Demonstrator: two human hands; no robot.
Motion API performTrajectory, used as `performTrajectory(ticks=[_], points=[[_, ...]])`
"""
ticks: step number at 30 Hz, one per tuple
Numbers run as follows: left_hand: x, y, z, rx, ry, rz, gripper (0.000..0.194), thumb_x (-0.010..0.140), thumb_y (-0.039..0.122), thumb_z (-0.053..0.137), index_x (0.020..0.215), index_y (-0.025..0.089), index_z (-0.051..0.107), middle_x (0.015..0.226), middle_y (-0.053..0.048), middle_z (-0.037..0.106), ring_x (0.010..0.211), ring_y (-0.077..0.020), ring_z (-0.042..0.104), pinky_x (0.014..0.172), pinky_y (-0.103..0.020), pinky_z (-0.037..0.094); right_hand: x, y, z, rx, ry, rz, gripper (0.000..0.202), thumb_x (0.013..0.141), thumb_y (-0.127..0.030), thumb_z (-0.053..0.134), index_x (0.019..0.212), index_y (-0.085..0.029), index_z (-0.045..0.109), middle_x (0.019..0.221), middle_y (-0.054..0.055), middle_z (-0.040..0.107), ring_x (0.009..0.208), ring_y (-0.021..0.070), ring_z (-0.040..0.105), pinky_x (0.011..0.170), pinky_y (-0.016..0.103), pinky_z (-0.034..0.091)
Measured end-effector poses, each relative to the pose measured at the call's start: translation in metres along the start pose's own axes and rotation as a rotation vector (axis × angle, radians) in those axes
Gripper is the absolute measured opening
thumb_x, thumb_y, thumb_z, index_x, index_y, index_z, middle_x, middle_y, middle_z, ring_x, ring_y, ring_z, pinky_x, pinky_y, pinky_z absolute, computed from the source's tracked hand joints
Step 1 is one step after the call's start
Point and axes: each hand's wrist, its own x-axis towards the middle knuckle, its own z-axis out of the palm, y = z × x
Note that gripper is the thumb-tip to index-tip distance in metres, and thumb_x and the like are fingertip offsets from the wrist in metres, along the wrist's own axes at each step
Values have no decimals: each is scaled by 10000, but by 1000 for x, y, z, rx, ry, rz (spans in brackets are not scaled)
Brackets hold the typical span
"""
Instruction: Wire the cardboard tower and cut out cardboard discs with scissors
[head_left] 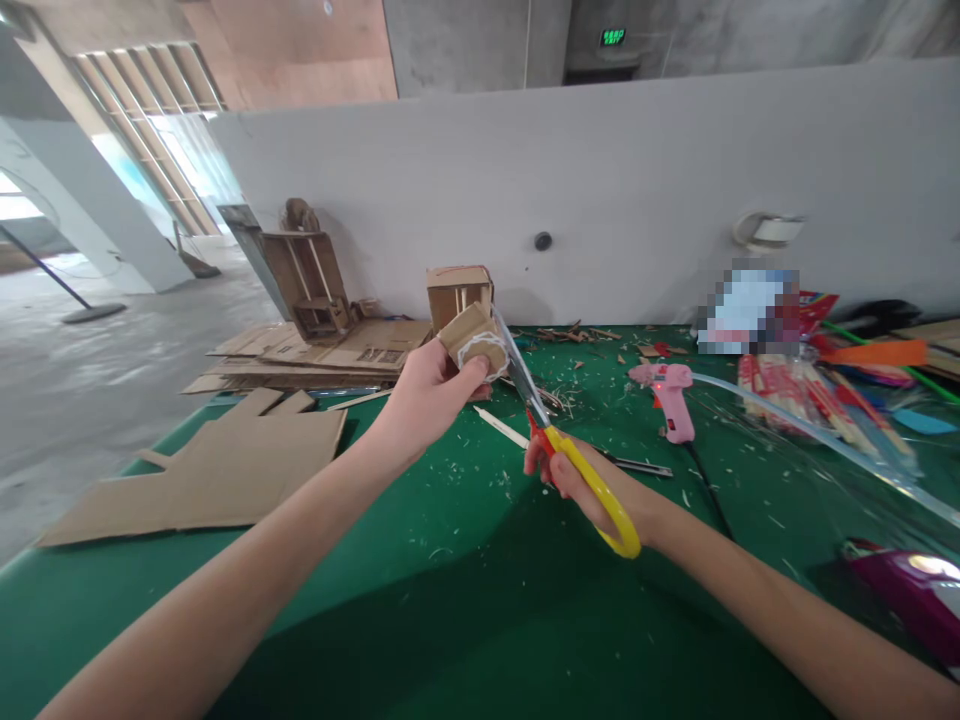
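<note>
Pinched between the thumb and fingers of my left hand [431, 395] is a small cardboard piece [466, 330] with a rounded white outline on its face. My right hand [562, 470] grips scissors [592, 485] with one yellow and one red handle. Their blades [521, 370] point up and away, alongside the right edge of the cardboard piece; I cannot tell whether they touch it. Behind my left hand stands a small cardboard box structure [459, 285]. Under the scissors lie a pale stick [499, 427] and a dark, slim cutter [637, 466].
Flat cardboard sheets [247, 465] lie on the green table [420, 590] at left, near a taller cardboard structure [307, 285]. A pink glue gun [671, 395] with a cord is at right, beside bagged sticks [810, 395]. A purple object [907, 595] sits at the right edge. Scraps are scattered about.
</note>
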Motion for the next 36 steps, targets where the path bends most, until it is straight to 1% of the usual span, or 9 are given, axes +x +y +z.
performTrajectory(ticks=[5,8,11,15,19,23,28,33,36], points=[[0,7,-8,134,-86,61,121,839,237,522,866,143,593,781,-6,605,697,-87,560,648,-201,502,1,3,2,-92,30,17,387,956,-501,279,761,-201,425,711,16,467,590,126,416,550,289,378],[0,12,-13,268,-87,95,134,834,239,516,760,144,575,692,14,547,633,-78,510,582,-186,466,2,0,3,-139,42,6,408,954,-512,256,716,-207,387,659,2,442,560,122,394,520,285,346],[0,12,-15,311,-89,101,126,825,239,518,765,148,581,688,16,541,622,-81,491,562,-192,446,3,-4,3,-152,55,10,433,947,-526,241,678,-211,364,620,-2,432,536,117,379,500,286,324],[-1,5,-7,179,-30,30,97,822,220,516,799,151,580,717,5,577,627,-84,521,589,-208,454,3,-6,5,-152,103,38,446,936,-547,263,666,-209,372,617,-5,420,521,110,367,483,282,320],[-5,-2,5,8,24,-12,150,851,291,527,822,152,575,730,-9,591,635,-89,551,607,-217,464,4,-4,8,-180,162,26,445,940,-530,260,678,-200,405,684,21,450,560,121,396,491,285,340],[-5,-3,5,39,7,3,185,881,279,488,744,162,527,640,8,547,593,-88,527,573,-215,427,5,0,5,-163,99,-21,454,940,-529,260,680,-198,429,697,32,454,603,140,418,518,295,362],[-1,-2,-4,115,-116,4,195,890,298,480,753,166,526,646,10,541,618,-102,523,591,-233,404,3,-1,-3,-74,-3,-20,432,945,-529,260,772,-194,471,725,38,494,615,143,432,553,300,391],[2,4,-14,238,-184,19,231,886,301,477,707,168,535,644,-5,564,616,-113,530,597,-249,407,2,-6,-8,-95,-42,-44,416,941,-521,265,826,-185,482,779,60,513,650,155,458,581,309,410],[2,8,-17,284,-221,30,241,886,279,466,688,168,547,640,-11,572,615,-115,532,594,-252,404,1,-6,-5,-99,-16,-42,385,943,-505,284,812,-191,465,772,49,500,645,150,448,590,308,408]])
